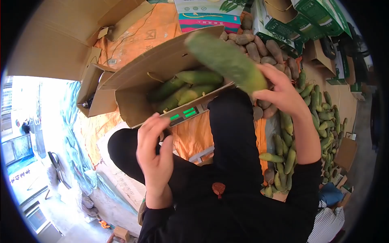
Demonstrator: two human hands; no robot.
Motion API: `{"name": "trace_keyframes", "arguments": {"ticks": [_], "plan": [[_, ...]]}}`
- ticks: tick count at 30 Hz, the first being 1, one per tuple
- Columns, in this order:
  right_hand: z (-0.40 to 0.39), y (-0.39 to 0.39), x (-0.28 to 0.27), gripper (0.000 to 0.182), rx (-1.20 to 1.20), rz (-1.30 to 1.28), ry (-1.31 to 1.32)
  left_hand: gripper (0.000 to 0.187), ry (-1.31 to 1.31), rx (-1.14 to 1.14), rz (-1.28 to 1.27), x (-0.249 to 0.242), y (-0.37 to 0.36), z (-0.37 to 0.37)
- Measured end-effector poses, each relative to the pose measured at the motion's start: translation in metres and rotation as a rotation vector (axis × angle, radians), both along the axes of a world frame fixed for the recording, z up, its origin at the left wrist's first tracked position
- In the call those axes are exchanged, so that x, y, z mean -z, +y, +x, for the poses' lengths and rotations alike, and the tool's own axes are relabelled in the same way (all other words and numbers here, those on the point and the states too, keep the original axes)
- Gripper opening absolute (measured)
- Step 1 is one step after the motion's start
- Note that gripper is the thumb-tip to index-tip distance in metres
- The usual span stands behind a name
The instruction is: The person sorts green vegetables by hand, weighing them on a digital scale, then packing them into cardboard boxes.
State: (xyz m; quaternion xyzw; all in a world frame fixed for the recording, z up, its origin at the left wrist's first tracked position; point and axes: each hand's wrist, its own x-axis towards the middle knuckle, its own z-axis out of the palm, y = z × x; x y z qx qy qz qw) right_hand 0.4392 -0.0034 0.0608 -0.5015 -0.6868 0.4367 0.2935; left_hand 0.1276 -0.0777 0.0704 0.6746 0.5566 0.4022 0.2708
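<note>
My right hand (279,89) grips one end of a large green radish (225,60), raised over the right end of an open cardboard box (133,97). The radish is slightly blurred and tilts up toward the left. Inside the box lie several green radishes (198,77), green with paler, yellowish ends. My left hand (156,152) is empty, its fingers apart, close to the near side of the box. Beside that hand, a scale (190,112) with lit green digits shows along the box's lower edge; most of its body is hidden.
Reddish-brown root vegetables (259,46) lie heaped beyond the box. Piles of green radishes (324,121) spread to the right. Green printed cartons (324,18) stand at the back right, and an orange sheet (142,36) covers the floor. A cardboard flap (56,48) rises at the left.
</note>
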Motion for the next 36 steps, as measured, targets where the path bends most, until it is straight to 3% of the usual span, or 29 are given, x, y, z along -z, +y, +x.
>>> {"name": "trace_keyframes", "arguments": {"ticks": [2,3,5,11,13,15,18,22,24,26,31,36], "plan": [[-0.024,0.026,0.003,0.052,-0.097,0.017,-0.106,0.047,0.455,0.001,-0.082,0.016,0.002,-0.002],[-0.037,0.037,0.005,0.05,-0.19,0.032,-0.208,0.05,0.554,0.016,-0.142,0.026,0.001,-0.001],[-0.066,0.057,0.011,0.05,-0.282,-0.041,-0.346,0.051,0.677,0.069,-0.253,0.044,-0.001,0.001],[-0.138,0.092,0.053,0.051,-0.541,-0.15,-0.749,0.053,0.722,0.067,-0.239,0.049,0.0,0.008],[-0.153,0.097,0.054,0.053,-0.634,-0.289,-0.746,0.052,0.725,0.079,-0.206,0.054,0.0,0.007],[-0.15,0.1,0.092,0.055,-0.627,-0.023,-0.546,0.05,0.752,0.073,-0.165,0.055,0.001,0.007],[-0.135,0.093,0.074,0.052,-0.465,0.048,-0.355,0.043,0.693,0.06,-0.153,0.057,0.001,0.007],[-0.073,0.067,0.03,0.042,-0.177,-0.003,0.132,0.051,0.704,0.043,-0.117,0.059,0.001,0.012],[-0.038,0.054,0.04,0.031,0.016,-0.005,0.245,0.053,0.712,0.025,-0.127,0.059,0.001,0.015],[-0.014,0.046,0.043,0.027,0.159,0.012,0.053,0.058,0.743,0.015,-0.139,0.06,0.002,0.018],[-0.018,0.054,0.031,0.022,0.028,0.025,0.011,0.059,0.801,-0.006,-0.142,0.062,0.004,0.025],[-0.087,0.09,0.028,0.022,-0.417,-0.013,-0.402,0.058,0.817,-0.007,-0.151,0.062,0.005,0.026]]}}
